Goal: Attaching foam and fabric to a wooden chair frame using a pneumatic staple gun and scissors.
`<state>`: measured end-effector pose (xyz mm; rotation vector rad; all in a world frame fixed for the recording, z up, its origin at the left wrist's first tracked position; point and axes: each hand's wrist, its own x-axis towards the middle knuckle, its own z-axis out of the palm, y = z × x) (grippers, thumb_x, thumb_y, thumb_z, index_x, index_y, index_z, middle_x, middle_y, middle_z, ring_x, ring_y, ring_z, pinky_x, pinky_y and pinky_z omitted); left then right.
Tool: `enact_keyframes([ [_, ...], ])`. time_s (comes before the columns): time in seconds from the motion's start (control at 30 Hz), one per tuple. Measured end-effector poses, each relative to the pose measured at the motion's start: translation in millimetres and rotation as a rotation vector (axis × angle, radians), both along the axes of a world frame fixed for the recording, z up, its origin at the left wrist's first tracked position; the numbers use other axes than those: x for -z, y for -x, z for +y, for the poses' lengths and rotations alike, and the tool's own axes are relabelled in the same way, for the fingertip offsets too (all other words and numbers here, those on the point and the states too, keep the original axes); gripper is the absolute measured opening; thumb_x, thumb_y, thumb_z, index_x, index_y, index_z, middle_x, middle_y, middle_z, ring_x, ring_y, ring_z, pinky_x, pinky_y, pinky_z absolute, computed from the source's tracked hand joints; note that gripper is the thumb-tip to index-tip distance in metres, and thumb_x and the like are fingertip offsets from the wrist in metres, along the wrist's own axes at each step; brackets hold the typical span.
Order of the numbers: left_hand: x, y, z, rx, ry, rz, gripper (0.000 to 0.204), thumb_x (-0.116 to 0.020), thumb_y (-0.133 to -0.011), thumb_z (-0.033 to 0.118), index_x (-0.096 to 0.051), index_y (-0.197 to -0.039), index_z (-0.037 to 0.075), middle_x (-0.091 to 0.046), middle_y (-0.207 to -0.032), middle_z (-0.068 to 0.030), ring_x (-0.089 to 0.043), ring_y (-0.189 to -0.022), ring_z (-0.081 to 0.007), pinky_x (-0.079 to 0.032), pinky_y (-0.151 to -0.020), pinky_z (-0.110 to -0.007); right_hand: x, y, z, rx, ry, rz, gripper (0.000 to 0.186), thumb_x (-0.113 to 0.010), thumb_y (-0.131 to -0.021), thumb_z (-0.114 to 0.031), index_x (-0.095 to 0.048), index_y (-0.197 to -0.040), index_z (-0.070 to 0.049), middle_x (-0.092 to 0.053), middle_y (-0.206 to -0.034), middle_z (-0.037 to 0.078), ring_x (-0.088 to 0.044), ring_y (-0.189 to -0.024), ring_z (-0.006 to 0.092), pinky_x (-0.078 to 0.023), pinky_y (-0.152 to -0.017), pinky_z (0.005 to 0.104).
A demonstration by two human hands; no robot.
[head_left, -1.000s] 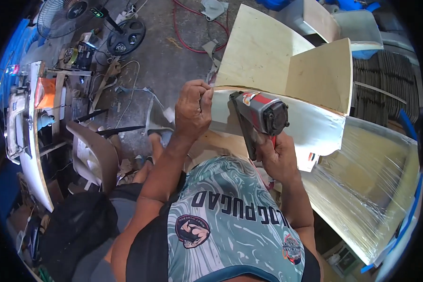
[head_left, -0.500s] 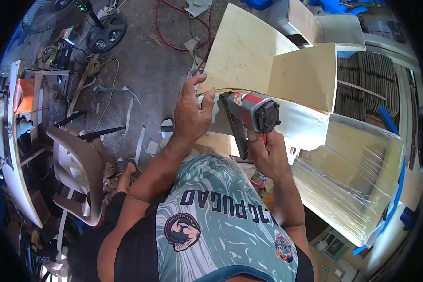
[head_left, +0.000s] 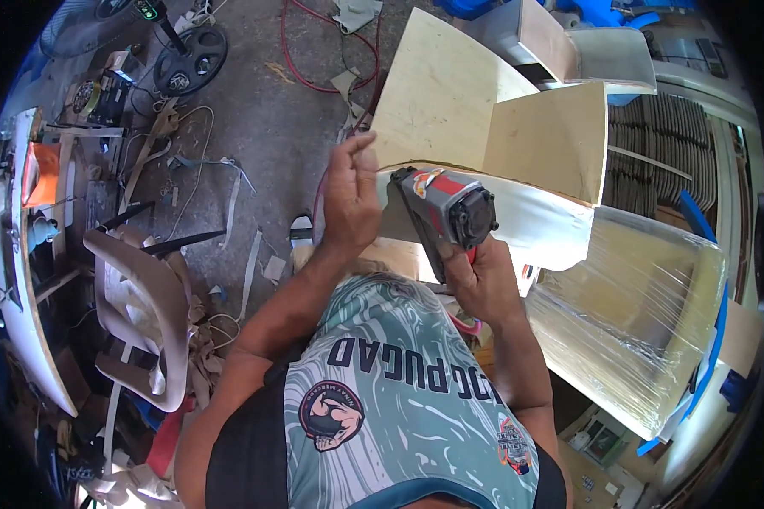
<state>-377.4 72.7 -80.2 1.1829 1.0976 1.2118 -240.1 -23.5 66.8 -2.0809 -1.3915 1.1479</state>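
Note:
My right hand [head_left: 486,284] is wrapped around the handle of an air-powered stapler or nailer [head_left: 444,197], grey and black with a red band. The tool's nose is beside the white-covered front [head_left: 543,227] of a pale plywood furniture frame [head_left: 446,97]. At the left end of that front, my left hand [head_left: 352,199] is raised with fingers stretched up and nothing in it; whether it touches the frame I cannot tell. A ragged brown edge [head_left: 518,180] runs where the white covering meets the plywood.
A plastic-wrapped cushioned piece [head_left: 628,314] stands to the right, with stacked dark sheets [head_left: 662,153] behind it. On the left are a beige chair shell [head_left: 140,314] and a fan base [head_left: 191,64]. A red hose [head_left: 301,72] and scraps lie on the floor.
The tool and my right hand have shifted slightly left. My left hand has turned a little, its thumb now closer to the fingers. A bare foot at the left has gone from view.

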Motion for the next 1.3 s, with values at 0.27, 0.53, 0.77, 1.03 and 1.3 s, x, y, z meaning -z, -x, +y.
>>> enact_keyframes([
  [0.27, 35.6, 21.3, -38.3, -0.174, -0.475, 0.009, 0.038, -0.071, -0.092, 0.020, -0.053, -0.120, 0.001, -0.054, -0.121, -0.0197, -0.055, -0.112, -0.0329, -0.045, -0.099, -0.044, 5.1, -2.9, -7.2, -0.002, -0.099, 0.022, 0.049, -0.057, -0.101, -0.048, -0.056, -0.077, -0.005, -0.053, -0.058, 0.000, -0.051, -0.054, 0.0088, -0.038, -0.048, 0.0284],
  [0.53, 24.0, 10.7, -40.7, -0.262, -0.377, 0.100, 0.029, -0.078, -0.085, 0.010, -0.062, -0.108, 0.003, -0.057, -0.120, -0.0161, -0.056, -0.109, -0.0294, -0.047, -0.096, -0.040, -4.1, -0.8, -3.2, 0.020, 0.066, 0.015, 0.043, -0.059, -0.100, -0.045, -0.059, -0.091, -0.003, -0.058, -0.061, 0.006, -0.057, -0.058, 0.0162, -0.046, -0.055, 0.0338],
  [0.77, 26.5, 13.7, -32.5, -0.114, -0.363, 0.051, 0.019, -0.067, -0.093, 0.006, -0.060, -0.111, 0.003, -0.055, -0.128, -0.0156, -0.058, -0.108, -0.0257, -0.048, -0.094, -0.037, -8.9, -2.5, 1.1, 0.021, 0.031, 0.097, 0.036, -0.061, -0.099, -0.036, -0.060, -0.088, -0.002, -0.056, -0.058, 0.006, -0.053, -0.055, 0.0166, -0.044, -0.053, 0.0334],
  [1.03, 21.5, -1.0, -27.0, -0.141, -0.163, -0.221, 0.029, -0.050, -0.103, 0.010, -0.045, -0.129, -0.001, -0.051, -0.137, -0.0178, -0.058, -0.111, -0.0223, -0.049, -0.094, -0.035, -11.5, -7.0, -3.4, -0.085, -0.030, 0.058, 0.039, -0.058, -0.099, -0.031, -0.059, -0.072, -0.003, -0.057, -0.055, 0.002, -0.054, -0.050, 0.0099, -0.042, -0.047, 0.0285],
  [1.3, 31.6, -4.4, -32.0, -0.187, -0.148, -0.171, 0.029, -0.049, -0.104, 0.014, -0.046, -0.129, -0.001, -0.053, -0.135, -0.0193, -0.057, -0.116, -0.0254, -0.047, -0.095, -0.037, -6.3, 2.8, 7.6, -0.141, 0.001, -0.007, 0.042, -0.057, -0.101, -0.033, -0.059, -0.072, -0.003, -0.056, -0.055, 0.002, -0.053, -0.052, 0.0093, -0.042, -0.048, 0.0279],
])
